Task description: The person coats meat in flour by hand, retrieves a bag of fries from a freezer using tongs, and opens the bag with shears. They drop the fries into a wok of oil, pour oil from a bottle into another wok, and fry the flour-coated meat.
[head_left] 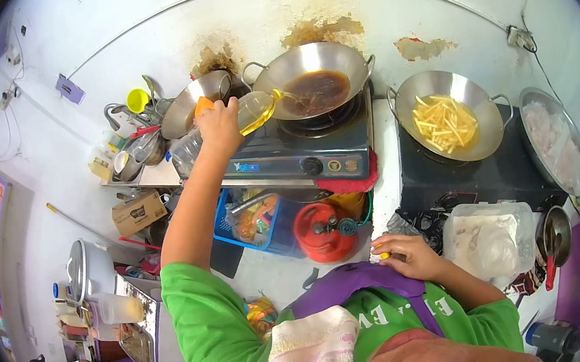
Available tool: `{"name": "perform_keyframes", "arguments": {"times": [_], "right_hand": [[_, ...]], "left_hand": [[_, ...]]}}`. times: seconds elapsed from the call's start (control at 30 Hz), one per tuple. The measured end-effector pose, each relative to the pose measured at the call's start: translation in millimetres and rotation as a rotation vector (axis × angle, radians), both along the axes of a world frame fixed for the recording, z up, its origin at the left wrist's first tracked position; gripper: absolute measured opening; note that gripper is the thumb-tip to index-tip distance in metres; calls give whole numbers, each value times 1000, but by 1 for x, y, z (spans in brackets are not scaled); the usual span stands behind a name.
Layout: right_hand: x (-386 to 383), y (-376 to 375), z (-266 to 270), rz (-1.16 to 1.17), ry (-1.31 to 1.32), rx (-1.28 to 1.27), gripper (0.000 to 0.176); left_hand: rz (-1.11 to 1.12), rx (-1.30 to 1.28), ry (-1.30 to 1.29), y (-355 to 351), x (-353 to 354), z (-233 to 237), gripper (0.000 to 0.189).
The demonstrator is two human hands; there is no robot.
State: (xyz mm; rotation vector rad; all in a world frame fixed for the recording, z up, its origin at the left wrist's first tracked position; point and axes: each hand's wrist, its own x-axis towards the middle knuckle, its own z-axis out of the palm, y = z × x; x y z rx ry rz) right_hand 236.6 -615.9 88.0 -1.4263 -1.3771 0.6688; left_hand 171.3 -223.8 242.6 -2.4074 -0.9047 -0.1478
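Currently, over the dark gas stove [274,171], the left hand [220,126] grips one tilted, clear plastic bottle [253,108], its yellow oil [262,115] streaming into the middle silvery metal wok [291,63] of three; beyond the stove's front-right corner, the right hand [411,256] curls around one small yellow piece [384,255].

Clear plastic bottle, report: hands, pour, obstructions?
Left hand gripping clear plastic bottle, tilted. Thin stream entering round silver metal wok. Right hand holds small yellow object. Nothing visible blocks pour.
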Motion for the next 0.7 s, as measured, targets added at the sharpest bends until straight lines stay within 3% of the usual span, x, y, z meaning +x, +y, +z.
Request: {"name": "perform_keyframes", "arguments": {"times": [0.7], "right_hand": [[-17, 7, 9, -43, -40, -78, 29]], "left_hand": [[-99, -7, -96, 3, -15, -9, 68]]}}
